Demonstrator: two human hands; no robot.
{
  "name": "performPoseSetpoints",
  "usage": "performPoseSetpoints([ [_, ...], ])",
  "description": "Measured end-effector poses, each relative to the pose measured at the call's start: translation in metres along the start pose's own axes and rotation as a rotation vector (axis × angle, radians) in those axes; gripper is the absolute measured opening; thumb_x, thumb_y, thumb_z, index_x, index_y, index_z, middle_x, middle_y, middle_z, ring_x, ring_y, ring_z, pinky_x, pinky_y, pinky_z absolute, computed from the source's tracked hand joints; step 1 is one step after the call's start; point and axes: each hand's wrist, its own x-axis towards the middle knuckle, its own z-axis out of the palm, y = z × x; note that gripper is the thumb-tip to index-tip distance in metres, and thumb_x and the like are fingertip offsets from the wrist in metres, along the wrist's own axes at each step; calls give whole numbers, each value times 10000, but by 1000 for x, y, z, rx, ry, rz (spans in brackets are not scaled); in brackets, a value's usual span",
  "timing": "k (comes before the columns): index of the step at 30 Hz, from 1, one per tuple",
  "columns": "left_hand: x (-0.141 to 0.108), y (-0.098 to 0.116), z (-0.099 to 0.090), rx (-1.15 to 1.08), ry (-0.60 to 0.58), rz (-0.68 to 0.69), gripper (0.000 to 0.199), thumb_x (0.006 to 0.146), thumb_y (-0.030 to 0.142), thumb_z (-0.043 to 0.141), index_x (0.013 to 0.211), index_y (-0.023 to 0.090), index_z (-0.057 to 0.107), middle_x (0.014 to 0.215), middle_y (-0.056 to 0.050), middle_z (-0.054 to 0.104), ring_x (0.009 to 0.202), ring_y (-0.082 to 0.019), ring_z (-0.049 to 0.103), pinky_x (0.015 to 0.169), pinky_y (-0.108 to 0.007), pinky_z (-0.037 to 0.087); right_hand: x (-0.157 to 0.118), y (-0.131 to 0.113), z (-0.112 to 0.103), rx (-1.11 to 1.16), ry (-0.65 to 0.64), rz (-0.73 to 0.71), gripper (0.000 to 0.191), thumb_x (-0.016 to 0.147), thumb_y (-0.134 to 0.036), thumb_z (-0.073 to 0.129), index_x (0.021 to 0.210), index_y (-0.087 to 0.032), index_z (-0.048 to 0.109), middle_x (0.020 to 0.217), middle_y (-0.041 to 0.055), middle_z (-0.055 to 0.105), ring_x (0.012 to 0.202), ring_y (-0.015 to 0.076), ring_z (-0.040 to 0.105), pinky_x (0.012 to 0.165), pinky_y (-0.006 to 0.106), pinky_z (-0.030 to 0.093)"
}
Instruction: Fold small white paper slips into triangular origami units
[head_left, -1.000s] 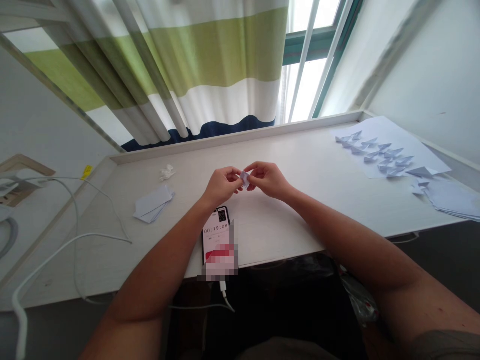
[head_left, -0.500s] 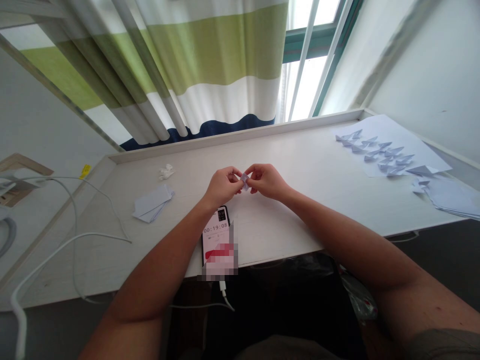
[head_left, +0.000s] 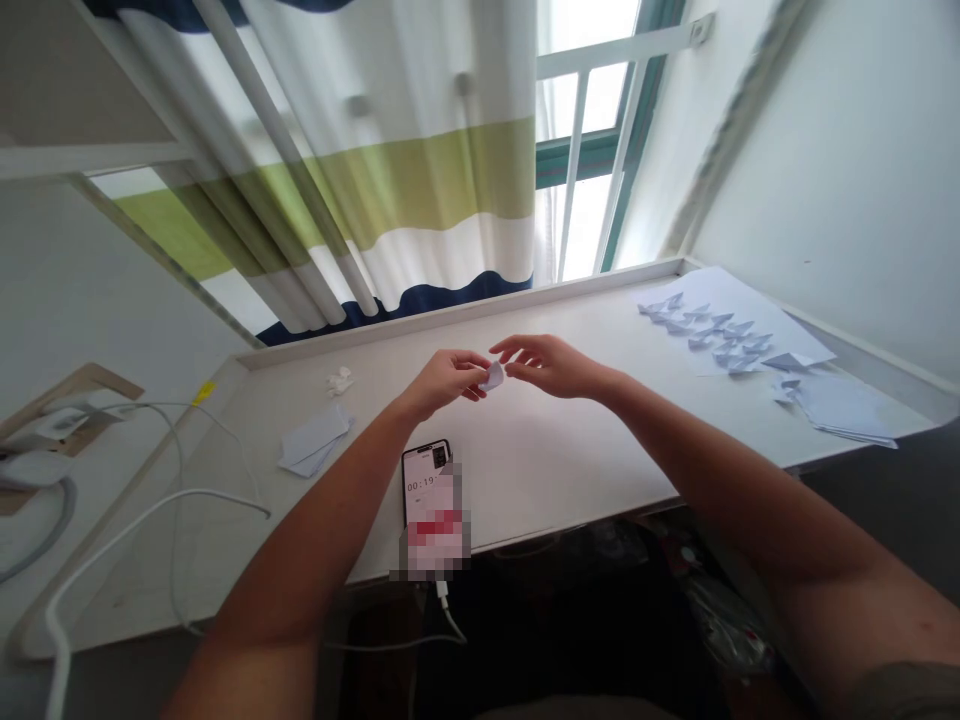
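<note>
A small folded piece of white paper (head_left: pixel 493 377) is pinched in the fingers of my left hand (head_left: pixel 448 380), above the middle of the white desk. Just to its right, my right hand (head_left: pixel 550 365) has its thumb and fingers apart and appears to hold nothing. Its fingertips hover close to the paper, the index finger reaching over it. The exact shape of the folds is too small to make out.
At the right, several folded paper figures (head_left: pixel 697 328) stand in rows on a white sheet (head_left: pixel 757 300), near a paper stack (head_left: pixel 847 408). Left lie paper slips (head_left: pixel 311 440), crumpled paper (head_left: pixel 340 381) and a cable (head_left: pixel 217 492). A phone (head_left: pixel 425 490) lies near the front edge.
My right hand has let go of the folded paper and opened, moving slightly off to the right. My left hand keeps the paper. The camera view has tilted up.
</note>
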Motion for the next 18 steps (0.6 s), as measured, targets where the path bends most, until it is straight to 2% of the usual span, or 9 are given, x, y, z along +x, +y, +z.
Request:
performPoseSetpoints([
  [2,4,19,5,-34,-71,6,171,766,220,829,929,175,848,825,-80,812,665,-178,758,665,-315,636,-12,-7,-28,-13,-32,-77,240,959,-251,728,1174,-228,830,1212,93,815,1025,234,806,942,425,649],
  [6,16,50,32,-69,-229,31,156,799,229,813,942,182,859,864,-91,814,697,-174,759,680,-319,645,-49,-17,-74,-31,-9,-65,271,961,-380,756,1166,-225,839,1147,83,823,1014,248,815,1002,469,624],
  [9,28,65,63,-83,-342,52,161,809,217,809,955,182,867,873,-91,810,691,-160,747,668,-301,633,-78,-21,-100,-27,28,-30,307,937,-400,794,1196,-241,835,1146,75,832,1009,250,819,988,461,616],
  [14,55,84,122,-107,-552,55,192,800,241,852,972,156,860,840,-72,791,705,-158,745,691,-295,625,-127,-27,-139,-60,72,29,284,937,-426,806,1152,-242,840,979,48,834,954,243,808,958,455,598],
  [18,70,94,170,-104,-690,61,236,817,282,871,990,125,836,855,-75,785,743,-157,742,748,-305,616,-164,-29,-164,-112,101,42,311,945,-507,794,1087,-235,847,1057,76,822,957,239,769,909,437,591],
])
